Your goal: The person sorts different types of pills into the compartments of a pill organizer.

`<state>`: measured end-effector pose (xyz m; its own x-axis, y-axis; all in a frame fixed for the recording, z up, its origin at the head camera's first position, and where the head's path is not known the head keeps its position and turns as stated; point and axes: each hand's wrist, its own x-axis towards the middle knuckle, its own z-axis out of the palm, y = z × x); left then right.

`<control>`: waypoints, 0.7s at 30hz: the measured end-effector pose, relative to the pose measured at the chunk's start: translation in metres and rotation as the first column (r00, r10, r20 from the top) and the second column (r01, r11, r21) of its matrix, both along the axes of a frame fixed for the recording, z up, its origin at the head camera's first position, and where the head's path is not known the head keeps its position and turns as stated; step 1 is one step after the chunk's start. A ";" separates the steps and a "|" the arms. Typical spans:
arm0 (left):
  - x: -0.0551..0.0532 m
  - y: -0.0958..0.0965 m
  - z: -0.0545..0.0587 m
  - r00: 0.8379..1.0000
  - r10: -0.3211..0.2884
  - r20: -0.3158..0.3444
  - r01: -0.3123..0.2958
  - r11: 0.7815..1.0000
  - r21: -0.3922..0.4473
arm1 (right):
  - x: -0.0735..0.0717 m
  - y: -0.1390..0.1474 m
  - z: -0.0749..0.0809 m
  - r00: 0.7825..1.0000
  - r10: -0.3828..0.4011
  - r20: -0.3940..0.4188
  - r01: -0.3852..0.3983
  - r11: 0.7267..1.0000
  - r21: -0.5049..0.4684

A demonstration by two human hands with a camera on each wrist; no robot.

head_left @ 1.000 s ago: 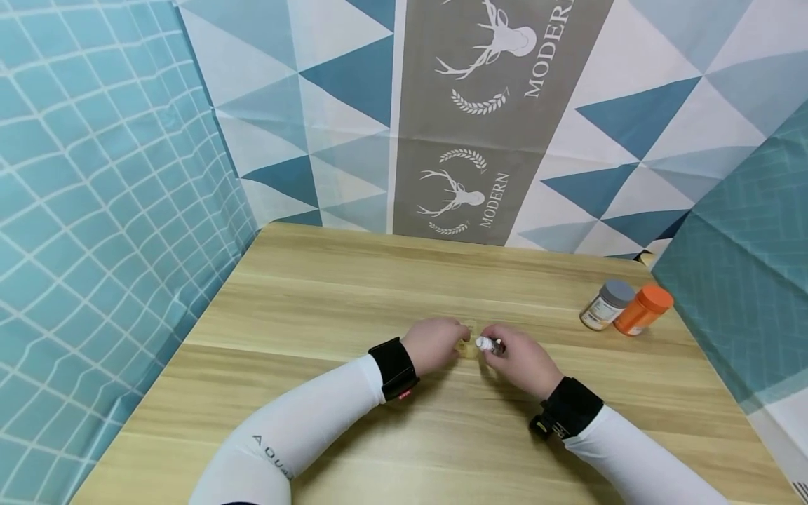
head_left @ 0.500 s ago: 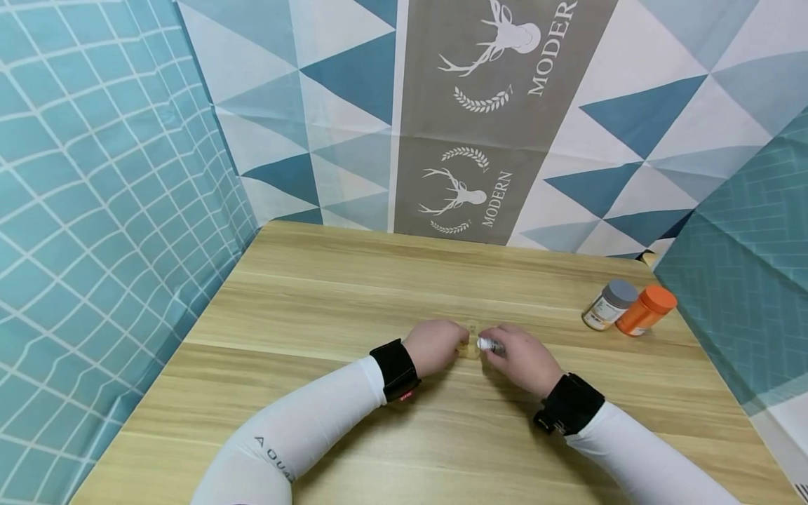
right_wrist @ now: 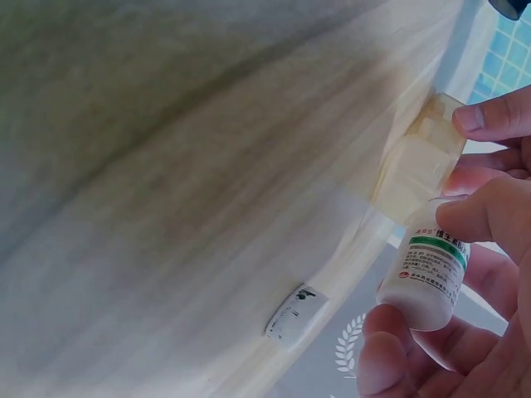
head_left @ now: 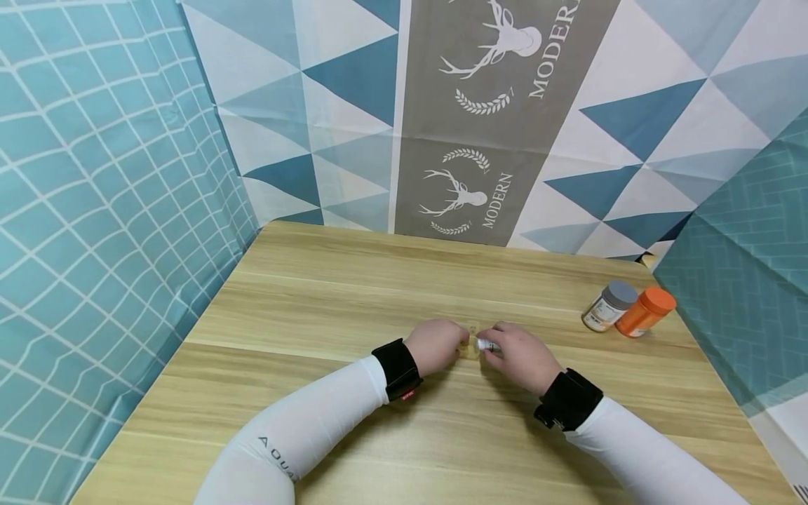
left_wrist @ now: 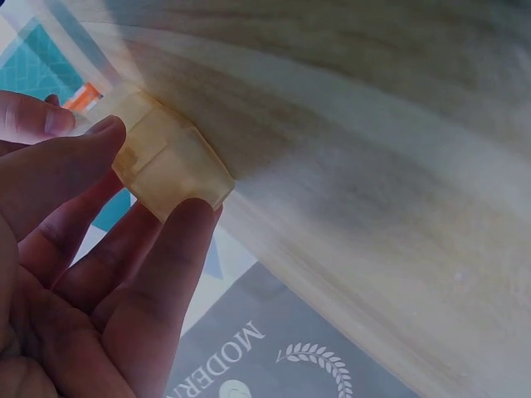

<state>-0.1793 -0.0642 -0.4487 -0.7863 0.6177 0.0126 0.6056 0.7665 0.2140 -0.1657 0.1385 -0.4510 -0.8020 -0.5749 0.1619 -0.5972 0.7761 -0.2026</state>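
Note:
Near the middle of the table, my left hand (head_left: 437, 345) pinches a small translucent yellowish pill box (left_wrist: 184, 170) between thumb and fingers. Compartment lines show on the box; whether a lid is raised I cannot tell. Close on its right, my right hand (head_left: 525, 358) grips a small white pill bottle (right_wrist: 427, 274) with a green-banded label. The bottle lies tilted, its top end towards the box, and a fingertip covers part of that end. From the right wrist view, box and bottle appear very close; I cannot tell whether they touch.
At the table's right side stand a grey-capped jar (head_left: 609, 306) and an orange jar (head_left: 645, 311), side by side. A small white printed piece (right_wrist: 296, 315), kind unclear, shows in the right wrist view. Patterned cloth walls (head_left: 353, 126) border the wooden table (head_left: 353, 280).
The white bottle in my right hand has tipped slightly flatter towards the pill box. Both hands stay in nearly the same place, and the head view has shifted a little.

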 end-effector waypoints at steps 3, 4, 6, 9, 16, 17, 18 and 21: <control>0.000 0.000 -0.001 1.000 -0.001 -0.004 0.001 1.000 -0.001 | -0.001 -0.001 0.001 1.000 0.007 -0.003 -0.007 1.000 0.025; 0.000 0.000 -0.001 1.000 0.000 -0.005 0.000 1.000 0.000 | -0.001 -0.001 0.001 1.000 0.009 0.000 -0.009 0.999 0.031; 0.001 -0.001 -0.001 1.000 0.001 -0.006 -0.001 1.000 0.003 | -0.001 -0.002 0.002 1.000 0.011 0.006 -0.011 0.999 0.042; 0.001 0.000 -0.001 1.000 0.004 -0.006 -0.004 1.000 0.005 | -0.002 -0.002 0.004 1.000 0.018 0.014 -0.019 0.998 0.052; 0.001 0.000 0.001 1.000 -0.007 -0.013 0.007 1.000 0.015 | -0.002 -0.005 0.006 0.998 0.063 -0.025 -0.061 0.994 0.087; 0.001 0.000 0.001 1.000 -0.009 -0.013 0.009 1.000 0.018 | -0.002 -0.005 0.006 0.997 0.068 -0.031 -0.065 0.994 0.093; 0.001 -0.001 0.002 1.000 -0.010 -0.012 0.010 1.000 0.019 | -0.002 -0.006 0.006 0.997 0.072 -0.036 -0.068 0.993 0.101; 0.001 -0.001 0.001 1.000 -0.013 -0.008 0.013 1.000 0.020 | -0.004 -0.007 0.006 0.995 0.083 -0.058 -0.075 0.989 0.124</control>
<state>-0.1783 -0.0650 -0.4473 -0.7780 0.6275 0.0317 0.6173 0.7541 0.2242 -0.1694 0.1315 -0.4449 -0.7439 -0.6545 0.1354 -0.6661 0.7426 -0.0703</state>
